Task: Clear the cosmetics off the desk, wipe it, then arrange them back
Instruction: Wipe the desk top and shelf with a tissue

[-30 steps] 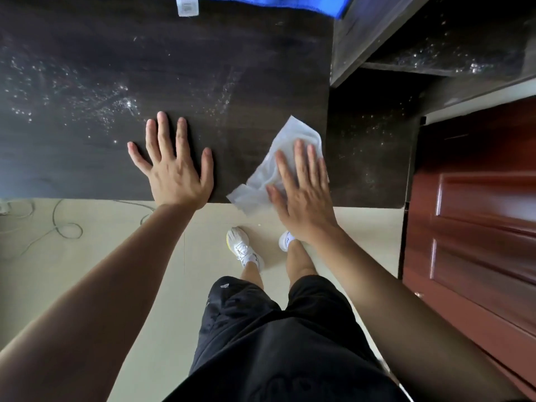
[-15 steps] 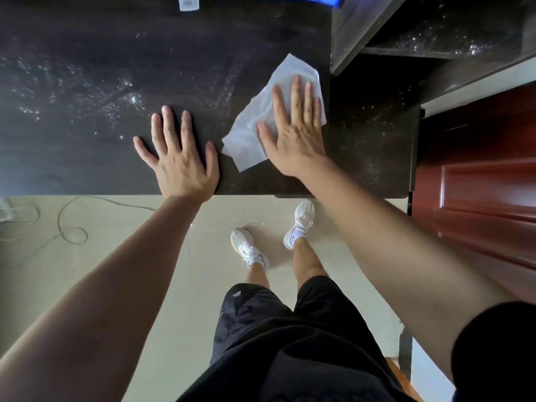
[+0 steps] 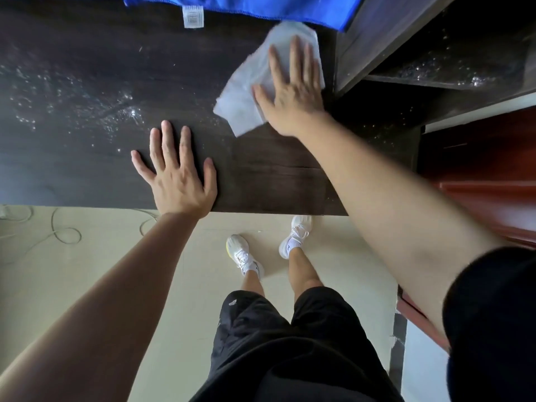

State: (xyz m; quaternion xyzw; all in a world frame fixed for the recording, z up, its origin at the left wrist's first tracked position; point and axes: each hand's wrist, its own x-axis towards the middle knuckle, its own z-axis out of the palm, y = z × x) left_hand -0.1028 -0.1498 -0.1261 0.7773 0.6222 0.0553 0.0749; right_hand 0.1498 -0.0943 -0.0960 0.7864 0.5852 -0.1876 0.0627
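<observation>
Wipe (image 3: 242, 97) on the tabletop (image 3: 72, 53)
Left hand (image 3: 177, 181) at the near edge; right hand (image 3: 293, 94) atop the wipe farther back, towel (image 3: 261, 7) behind, shelf unit (image 3: 374, 39) right.

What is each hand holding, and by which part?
Nothing is gripped. The right hand presses the white wipe flat onto the desk, straight fingers on its right part. The left hand rests flat on bare desk.
</observation>
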